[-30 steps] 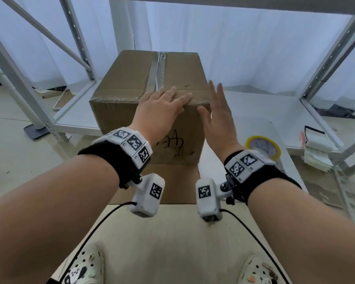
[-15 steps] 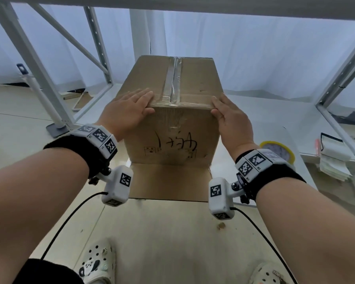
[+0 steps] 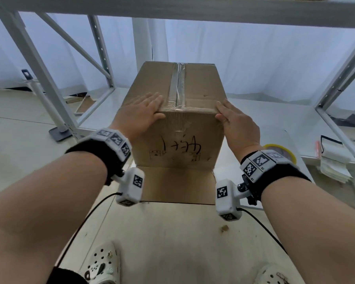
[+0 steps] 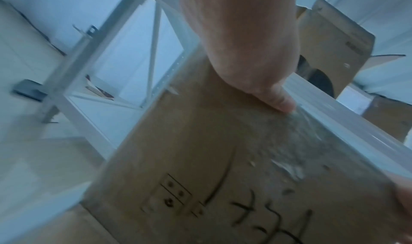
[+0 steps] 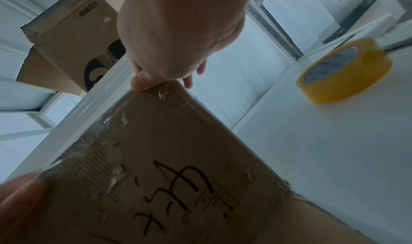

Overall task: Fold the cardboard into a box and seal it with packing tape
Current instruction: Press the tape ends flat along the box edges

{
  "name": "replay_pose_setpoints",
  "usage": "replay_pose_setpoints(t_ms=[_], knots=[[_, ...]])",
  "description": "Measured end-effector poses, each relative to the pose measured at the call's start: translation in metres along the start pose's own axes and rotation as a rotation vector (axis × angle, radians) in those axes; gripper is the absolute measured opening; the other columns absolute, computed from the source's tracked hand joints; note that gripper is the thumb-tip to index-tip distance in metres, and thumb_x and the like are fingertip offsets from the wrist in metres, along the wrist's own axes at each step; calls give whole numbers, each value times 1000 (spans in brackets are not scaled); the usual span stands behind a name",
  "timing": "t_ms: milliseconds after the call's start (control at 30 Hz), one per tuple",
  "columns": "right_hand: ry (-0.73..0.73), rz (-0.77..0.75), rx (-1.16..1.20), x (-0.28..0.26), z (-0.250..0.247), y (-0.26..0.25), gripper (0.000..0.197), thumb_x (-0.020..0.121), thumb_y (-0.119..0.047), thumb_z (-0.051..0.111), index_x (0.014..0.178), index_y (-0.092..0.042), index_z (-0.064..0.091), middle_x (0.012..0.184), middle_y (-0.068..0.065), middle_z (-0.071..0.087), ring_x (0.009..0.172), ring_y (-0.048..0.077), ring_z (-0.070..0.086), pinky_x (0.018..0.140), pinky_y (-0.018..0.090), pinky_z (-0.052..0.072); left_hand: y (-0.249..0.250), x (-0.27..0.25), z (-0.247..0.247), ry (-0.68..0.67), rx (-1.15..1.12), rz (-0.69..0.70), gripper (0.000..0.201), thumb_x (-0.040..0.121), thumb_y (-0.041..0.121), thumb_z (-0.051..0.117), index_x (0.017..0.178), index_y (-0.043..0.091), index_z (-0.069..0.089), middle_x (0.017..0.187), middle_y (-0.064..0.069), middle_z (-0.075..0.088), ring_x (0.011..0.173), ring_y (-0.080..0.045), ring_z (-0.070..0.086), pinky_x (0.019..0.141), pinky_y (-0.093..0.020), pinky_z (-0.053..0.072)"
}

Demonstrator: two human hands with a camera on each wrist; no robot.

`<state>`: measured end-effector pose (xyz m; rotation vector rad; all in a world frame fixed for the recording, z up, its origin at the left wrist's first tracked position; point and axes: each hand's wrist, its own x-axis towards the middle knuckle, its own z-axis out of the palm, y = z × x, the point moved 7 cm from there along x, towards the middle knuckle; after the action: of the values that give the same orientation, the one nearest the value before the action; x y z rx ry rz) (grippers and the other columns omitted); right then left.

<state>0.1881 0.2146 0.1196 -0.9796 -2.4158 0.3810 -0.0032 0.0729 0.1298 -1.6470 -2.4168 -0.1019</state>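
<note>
A brown cardboard box (image 3: 178, 128) stands on the white table (image 3: 172, 232), with black handwriting on its near face. Clear packing tape (image 3: 177, 87) runs along the top seam and down over the near edge. A bottom flap (image 3: 176, 183) lies flat on the table toward me. My left hand (image 3: 143, 111) lies flat on the top near the left front corner, its thumb (image 4: 280, 103) on the near face. My right hand (image 3: 236, 121) presses the right front corner, thumb (image 5: 138, 85) at the taped edge. A yellow tape roll (image 5: 343, 71) lies on the table to the right.
White metal rack posts stand at the left (image 3: 49, 85) and right (image 3: 340, 83), with a shelf (image 3: 193, 13) overhead. Papers (image 3: 332, 165) are piled at the right. Another cardboard box (image 5: 67, 45) sits on the upper shelf.
My hands have moved apart from the middle of the near top edge to the two front corners. The right hand, raised a second ago, now rests on the box.
</note>
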Motion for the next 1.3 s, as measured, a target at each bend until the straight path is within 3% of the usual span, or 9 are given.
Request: replay_pose_setpoints(t_ms=[267, 400, 533, 667, 767, 867, 1067, 1167, 1300], knots=[[-71, 35, -96, -4, 6, -7, 48, 105, -29, 26, 152, -23, 19, 160, -8, 10, 136, 22, 38, 100, 38, 39, -33, -9, 4, 17, -155, -198, 71, 92, 59, 29, 148, 16, 26, 154, -7, 26, 143, -27, 20, 114, -45, 25], [-302, 209, 10, 9, 21, -8, 77, 99, -50, 29, 151, -13, -13, 156, 6, -26, 144, 33, 20, 114, 47, 24, -25, -27, -18, 114, 47, -152, 74, 82, 73, 26, 118, 17, 58, 112, -5, 63, 106, -25, 55, 85, -37, 48], [-401, 410, 181, 24, 19, -15, 99, 82, -80, 17, 149, -17, -19, 155, 20, -23, 143, 43, 11, 112, 55, 26, -10, -53, -36, 235, 74, -53, 59, 82, 71, 34, 83, 20, 62, 81, 4, 64, 79, -12, 45, 66, -26, 42], [-372, 437, 370, 21, 26, -34, 119, 69, -86, 39, 148, -17, -18, 156, 20, -16, 144, 38, 12, 113, 53, 26, 14, -76, -42, 309, -22, 120, 44, 89, 53, 48, 98, 16, 70, 96, 1, 71, 84, -17, 56, 75, -26, 42], [-416, 374, 378, 11, 37, -52, 96, 85, -69, 41, 150, -23, -13, 157, 20, -10, 143, 39, 17, 114, 50, 24, 55, -80, -36, 280, -46, 289, 40, 90, 39, 56, 119, 13, 64, 118, -3, 67, 103, -20, 61, 94, -28, 43], [-465, 331, 436, 2, 36, -62, 82, 89, -58, 41, 151, -31, -6, 158, 15, 7, 132, 39, 37, 93, 52, 50, 80, -77, -43, 218, -178, 409, 36, 94, 36, 48, 115, 14, 67, 116, -2, 68, 105, -14, 62, 101, -24, 37], [-521, 333, 618, -8, 16, -49, 66, 101, -30, 43, 153, -24, 3, 154, 0, 23, 115, 20, 45, 82, 42, 54, 4, -57, -64, 243, -200, 11, 39, 98, 35, 36, 117, 12, 62, 118, -5, 64, 110, -19, 55, 98, -33, 42], [-475, 400, 695, -8, 13, -42, 50, 99, -17, 40, 146, -24, 23, 125, 4, 53, 95, 20, 57, 81, 48, 52, -53, -49, -56, 93, -52, -276, 52, 98, 42, 36, 134, 8, 47, 139, -14, 47, 130, -30, 39, 110, -43, 28], [-342, 527, 701, -5, 12, -37, 28, 93, -8, 36, 119, -14, 46, 104, 9, 56, 84, 24, 56, 66, 42, 51, -118, -52, -43, -95, -99, -660, 78, 89, 62, 40, 141, 5, 31, 143, -22, 35, 130, -41, 35, 106, -49, 33]])
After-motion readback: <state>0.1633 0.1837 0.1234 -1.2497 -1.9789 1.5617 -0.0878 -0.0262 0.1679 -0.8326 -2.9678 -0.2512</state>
